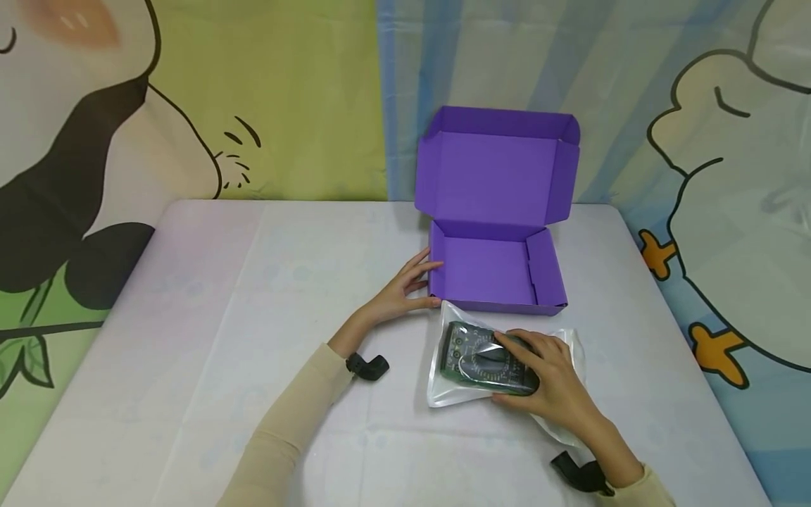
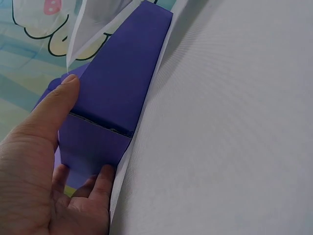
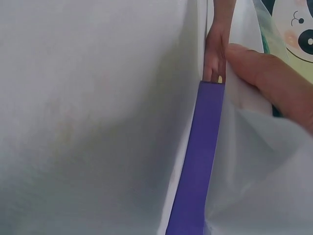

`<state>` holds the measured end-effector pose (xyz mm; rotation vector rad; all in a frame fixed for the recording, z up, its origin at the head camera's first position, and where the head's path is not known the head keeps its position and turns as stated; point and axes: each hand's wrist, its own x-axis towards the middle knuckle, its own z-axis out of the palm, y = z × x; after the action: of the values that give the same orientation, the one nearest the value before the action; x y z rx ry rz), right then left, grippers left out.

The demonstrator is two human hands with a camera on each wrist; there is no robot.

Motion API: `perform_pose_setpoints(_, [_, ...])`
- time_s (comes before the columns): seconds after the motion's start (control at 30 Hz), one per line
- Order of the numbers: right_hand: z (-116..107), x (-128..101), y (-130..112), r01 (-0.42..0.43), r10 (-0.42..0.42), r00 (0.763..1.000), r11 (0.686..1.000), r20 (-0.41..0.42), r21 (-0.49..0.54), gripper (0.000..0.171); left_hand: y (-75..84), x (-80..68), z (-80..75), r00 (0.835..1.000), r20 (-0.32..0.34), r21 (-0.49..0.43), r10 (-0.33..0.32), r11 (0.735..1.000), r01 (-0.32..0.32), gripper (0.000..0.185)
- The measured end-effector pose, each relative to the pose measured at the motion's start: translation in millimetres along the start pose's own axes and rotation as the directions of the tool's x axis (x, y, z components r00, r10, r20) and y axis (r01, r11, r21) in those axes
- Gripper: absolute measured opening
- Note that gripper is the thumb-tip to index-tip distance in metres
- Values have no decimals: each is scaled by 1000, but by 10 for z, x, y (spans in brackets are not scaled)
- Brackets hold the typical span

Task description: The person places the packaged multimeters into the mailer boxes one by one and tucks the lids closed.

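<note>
A purple cardboard box (image 1: 488,271) stands on the table with its lid raised and nothing inside. My left hand (image 1: 405,289) touches the box's left side, fingers spread and fairly straight, the thumb by the near corner. In the left wrist view, the thumb lies at the box's upper edge and the other fingertips meet its side wall. My right hand (image 1: 548,373) grips a dark multimeter (image 1: 475,355) with a green edge, sealed in a clear and white plastic bag (image 1: 443,398), just in front of the box. In the right wrist view, the bag mostly hides the multimeter.
A white cloth covers the table (image 1: 253,338). Behind it and along the sides hangs a cartoon-printed backdrop (image 1: 304,105). The raised box lid (image 1: 494,176) stands up against the backdrop side. Black wrist mounts (image 1: 367,367) are worn on both wrists.
</note>
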<state>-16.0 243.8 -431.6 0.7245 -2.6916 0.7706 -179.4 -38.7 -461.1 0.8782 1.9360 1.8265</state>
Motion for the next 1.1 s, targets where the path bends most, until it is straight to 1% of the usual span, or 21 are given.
perform_pose_setpoints(0.1, [-17,22,4,-3,3,1000,1000,-22,9,93,-100,11,-11,1000,-4,7,-2,1000,2,71])
perform_pose_setpoints(0.23, [-32,67,30,-29,30,999,999,-39,15,94,-260,36,-28,1000,-18,20,-10,1000,11,73])
perform_pose_setpoints(0.33, [-36,97,64,-46,47,998,999,-42,14,94,-304,43,-37,1000,-23,22,-18,1000,18,72])
perform_pose_setpoints(0.43, [-36,119,94,-56,56,998,998,-37,15,95,-313,36,-40,999,-22,19,-24,1000,24,72])
perform_pose_setpoints(0.63, [-51,168,130,-56,56,998,998,-29,5,96,-296,28,-32,999,-25,13,-32,999,33,73])
perform_pose_setpoints(0.83, [-86,207,170,-24,24,1000,1000,-15,-17,91,-259,34,-2,1000,-12,16,-22,1000,22,74])
perform_pose_setpoints(0.97, [-119,260,184,-6,6,1000,1000,-9,-17,91,-127,9,7,1000,-5,13,-10,1000,10,72])
perform_pose_setpoints(1.1, [-139,318,202,3,-3,1000,1000,-5,-25,95,8,-17,2,1000,-4,15,-13,1000,13,71])
